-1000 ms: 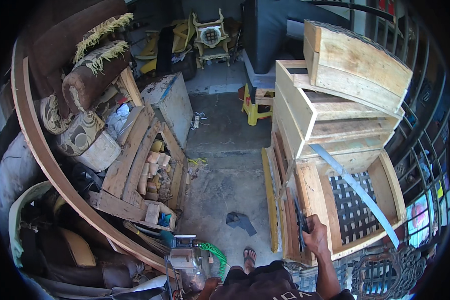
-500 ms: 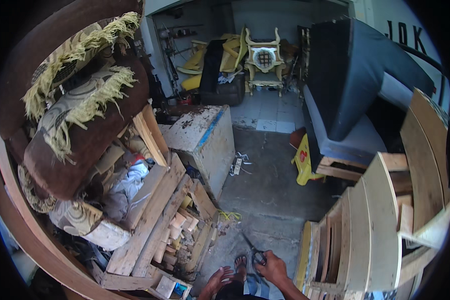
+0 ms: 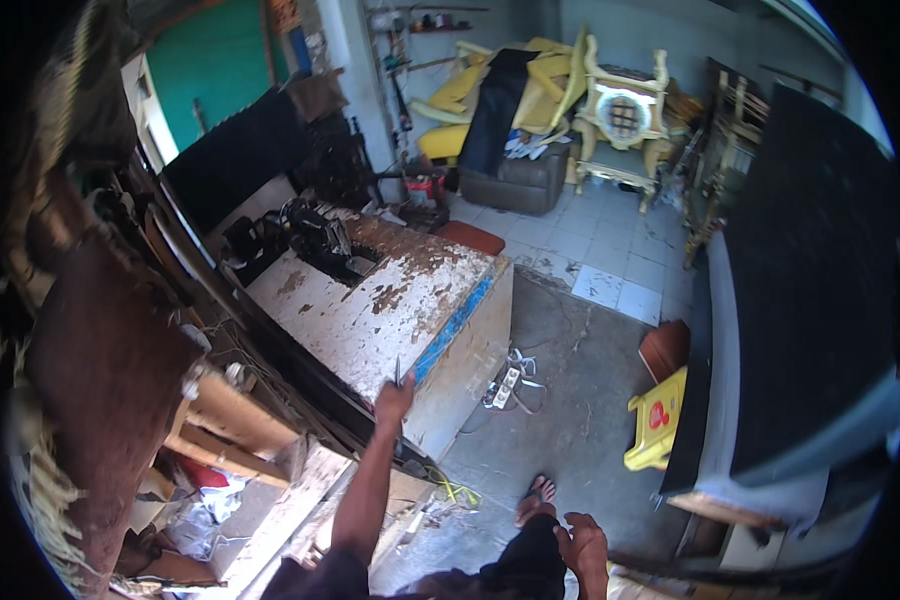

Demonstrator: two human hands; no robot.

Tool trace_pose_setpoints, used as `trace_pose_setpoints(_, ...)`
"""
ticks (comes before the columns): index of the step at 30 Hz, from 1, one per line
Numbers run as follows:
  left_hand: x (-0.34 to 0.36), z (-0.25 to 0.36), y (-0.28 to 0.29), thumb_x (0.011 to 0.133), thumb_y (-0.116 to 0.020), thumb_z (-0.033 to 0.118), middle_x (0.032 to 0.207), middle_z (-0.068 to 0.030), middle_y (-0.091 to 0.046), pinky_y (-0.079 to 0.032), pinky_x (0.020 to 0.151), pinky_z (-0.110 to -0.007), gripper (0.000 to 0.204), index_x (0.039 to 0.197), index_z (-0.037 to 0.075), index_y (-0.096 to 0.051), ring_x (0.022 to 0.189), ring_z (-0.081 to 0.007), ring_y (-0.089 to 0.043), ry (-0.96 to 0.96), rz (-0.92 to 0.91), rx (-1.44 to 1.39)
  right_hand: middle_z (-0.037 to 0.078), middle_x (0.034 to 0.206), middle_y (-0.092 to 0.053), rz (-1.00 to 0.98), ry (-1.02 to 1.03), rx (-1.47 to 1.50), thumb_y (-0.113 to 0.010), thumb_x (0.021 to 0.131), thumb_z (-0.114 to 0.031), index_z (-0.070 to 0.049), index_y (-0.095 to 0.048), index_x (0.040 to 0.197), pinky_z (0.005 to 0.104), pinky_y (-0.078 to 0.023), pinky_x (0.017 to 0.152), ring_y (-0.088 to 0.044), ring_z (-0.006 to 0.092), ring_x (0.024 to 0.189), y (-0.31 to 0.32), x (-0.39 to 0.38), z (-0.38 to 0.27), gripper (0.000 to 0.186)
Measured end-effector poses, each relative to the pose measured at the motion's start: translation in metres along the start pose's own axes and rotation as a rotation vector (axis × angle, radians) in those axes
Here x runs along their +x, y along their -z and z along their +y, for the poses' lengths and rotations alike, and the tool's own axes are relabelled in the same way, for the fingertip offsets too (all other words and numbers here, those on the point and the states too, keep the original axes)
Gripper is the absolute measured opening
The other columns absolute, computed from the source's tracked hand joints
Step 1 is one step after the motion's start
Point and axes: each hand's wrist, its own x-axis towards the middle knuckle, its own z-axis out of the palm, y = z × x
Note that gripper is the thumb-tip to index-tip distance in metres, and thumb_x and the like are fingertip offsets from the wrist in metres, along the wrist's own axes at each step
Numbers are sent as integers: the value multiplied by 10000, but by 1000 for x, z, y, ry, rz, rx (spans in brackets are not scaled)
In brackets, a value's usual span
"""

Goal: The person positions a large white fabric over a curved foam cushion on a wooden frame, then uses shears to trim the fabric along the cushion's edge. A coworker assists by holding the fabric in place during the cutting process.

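My left hand (image 3: 394,402) is closed at the front edge of a worn white table (image 3: 345,335) with peeling paint. A thin dark blade, seemingly that of the scissors (image 3: 399,370), points up from its fingers; the handles are hidden in the grip. My right hand (image 3: 582,548) hangs low beside my leg, its fingers loosely bent and apart, with nothing seen in them. A black sewing machine (image 3: 318,232) is set into the far part of the tabletop.
A power strip (image 3: 507,388) with cords lies on the floor by the table. At right are a yellow plastic piece (image 3: 657,420) and a large dark upholstered piece (image 3: 820,290). An ornate chair frame (image 3: 625,115) stands at the back. Scrap wood (image 3: 305,500) lies at lower left.
I have moved forward and the view has swung left, bringing in the sewing machine. The scissors, in my right hand before, now appear in my left, reached out to the table edge.
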Motion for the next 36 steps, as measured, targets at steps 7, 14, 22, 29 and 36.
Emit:
trace_pose_setpoints(7, 96, 90, -37, 877, -740, 539, 1603, -299, -315, -198, 1204, -654, 1002, 1620, 80, -249, 1515, -510, -226, 156, 135, 217, 191, 1078, -744, -146, 84, -198, -804, 844, -244, -44, -736, 1123, 446, -583, 869, -733, 353, 958, 149, 230, 1, 350)
trace_pose_setpoints(14, -26, 134, -151, 906, -712, 286, 1190, -289, -678, -518, 990, -528, 511, 1341, 30, -633, 1155, -456, -648, -151, 64, 2, 198, 1028, -747, -19, 214, -47, -756, 876, -133, -40, -752, 1086, 427, -592, 809, -751, 356, 870, 228, 465, -48, 229)
trace_pose_setpoints(22, 145, 266, -190, 969, -608, 235, 989, -22, -794, -597, 751, -417, 189, 1008, 202, -790, 845, -252, -762, -276, -301, 50, 72, 895, -759, -561, -208, 192, -684, 916, -158, -82, -696, 1123, 337, -578, 681, -734, 161, 770, 120, 632, 114, 221)
trace_pose_setpoints(29, 303, 387, -168, 947, -655, 544, 1617, -250, -361, -292, 1203, -606, 784, 1591, 183, -390, 1512, -475, -294, 174, -35, -182, 112, 949, -744, -569, -864, 300, -645, 928, -208, -50, -693, 1111, 391, -583, 654, -737, 265, 844, 152, 684, 200, 246)
trace_pose_setpoints(36, 368, 417, -233, 856, -591, 766, 1641, -333, 294, 88, 1117, -819, 1049, 1669, 209, -232, 1461, -598, 324, 704, -126, -29, 141, 925, -732, -526, -911, 314, -631, 929, -195, -23, -693, 1083, 433, -578, 636, -733, 310, 830, 181, 856, 206, 239)
